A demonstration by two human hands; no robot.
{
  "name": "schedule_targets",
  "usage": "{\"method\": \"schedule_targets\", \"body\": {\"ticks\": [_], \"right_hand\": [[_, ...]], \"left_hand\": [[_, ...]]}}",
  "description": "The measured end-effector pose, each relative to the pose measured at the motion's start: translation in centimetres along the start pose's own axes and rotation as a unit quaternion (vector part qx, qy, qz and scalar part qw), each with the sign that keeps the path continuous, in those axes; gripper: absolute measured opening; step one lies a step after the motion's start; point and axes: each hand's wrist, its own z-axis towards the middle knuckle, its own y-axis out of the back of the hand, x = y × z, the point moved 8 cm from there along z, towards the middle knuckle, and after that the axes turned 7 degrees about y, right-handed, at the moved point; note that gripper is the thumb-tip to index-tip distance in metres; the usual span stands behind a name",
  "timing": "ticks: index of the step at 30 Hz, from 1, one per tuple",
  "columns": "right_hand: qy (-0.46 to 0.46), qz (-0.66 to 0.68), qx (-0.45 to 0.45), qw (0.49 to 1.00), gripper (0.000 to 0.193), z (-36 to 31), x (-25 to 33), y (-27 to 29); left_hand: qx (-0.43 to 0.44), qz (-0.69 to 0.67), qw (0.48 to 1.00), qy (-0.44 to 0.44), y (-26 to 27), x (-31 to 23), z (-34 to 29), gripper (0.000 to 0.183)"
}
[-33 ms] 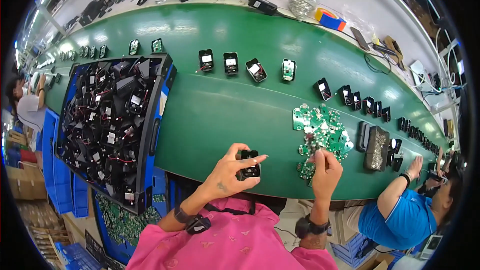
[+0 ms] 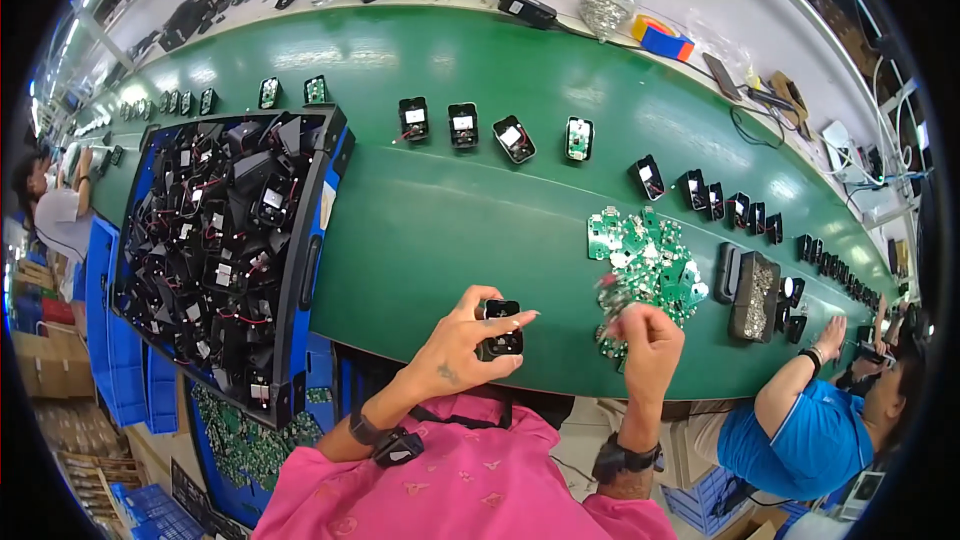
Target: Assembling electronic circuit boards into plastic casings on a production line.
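Note:
My left hand (image 2: pixel 452 342) grips a small black plastic housing (image 2: pixel 504 340) near the table's front edge, its fingers curled about the sides and its open face up. To the right, my right hand (image 2: pixel 652 342) pinches a small circuit board (image 2: pixel 613 304) between thumb and fingertips. Motion blurs that board, and a reddish patch shows on it. Just beyond this hand lies a loose pile of green circuit boards (image 2: pixel 650 255).
A large tray (image 2: pixel 312 250) heaped with black housings and wires stands at left. Housings (image 2: pixel 515 140) line the green table (image 2: pixel 440 225). A dark box of small metal parts (image 2: pixel 755 300) sits right, near a co-worker in blue (image 2: pixel 800 440).
The board in my right hand has shifted slightly left and toward me, tilting as it moves. My left hand and its housing stay almost where they were.

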Motion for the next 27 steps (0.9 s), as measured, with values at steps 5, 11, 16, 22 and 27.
{"method": "schedule_targets", "body": {"ticks": [5, 11, 16, 22, 27], "right_hand": [[-0.053, 0.071, 0.171, 0.981, 0.014, -1.5, 2.2, -5.7], [0.008, -0.013, 0.238, 0.971, 0.013, -1.4, 2.9, -7.4], [-0.049, 0.008, 0.207, 0.977, 0.013, -1.6, 1.0, -6.3], [-0.060, 0.040, 0.204, 0.976, 0.014, -1.6, 0.8, -6.3], [-0.053, 0.025, 0.223, 0.973, 0.014, -1.9, 0.1, -7.2]], "left_hand": [[0.019, 0.056, 0.998, -0.028, -0.6, -0.5, 0.1, 0.051], [0.046, 0.081, 0.995, -0.039, -1.0, -0.2, -0.1, 0.061], [0.021, 0.068, 0.997, -0.019, -0.4, -1.0, 0.0, 0.067], [0.035, 0.050, 0.998, -0.015, -0.4, -0.8, 0.1, 0.084], [-0.029, -0.008, 0.999, -0.024, 0.3, -1.1, -0.1, 0.082]]}}
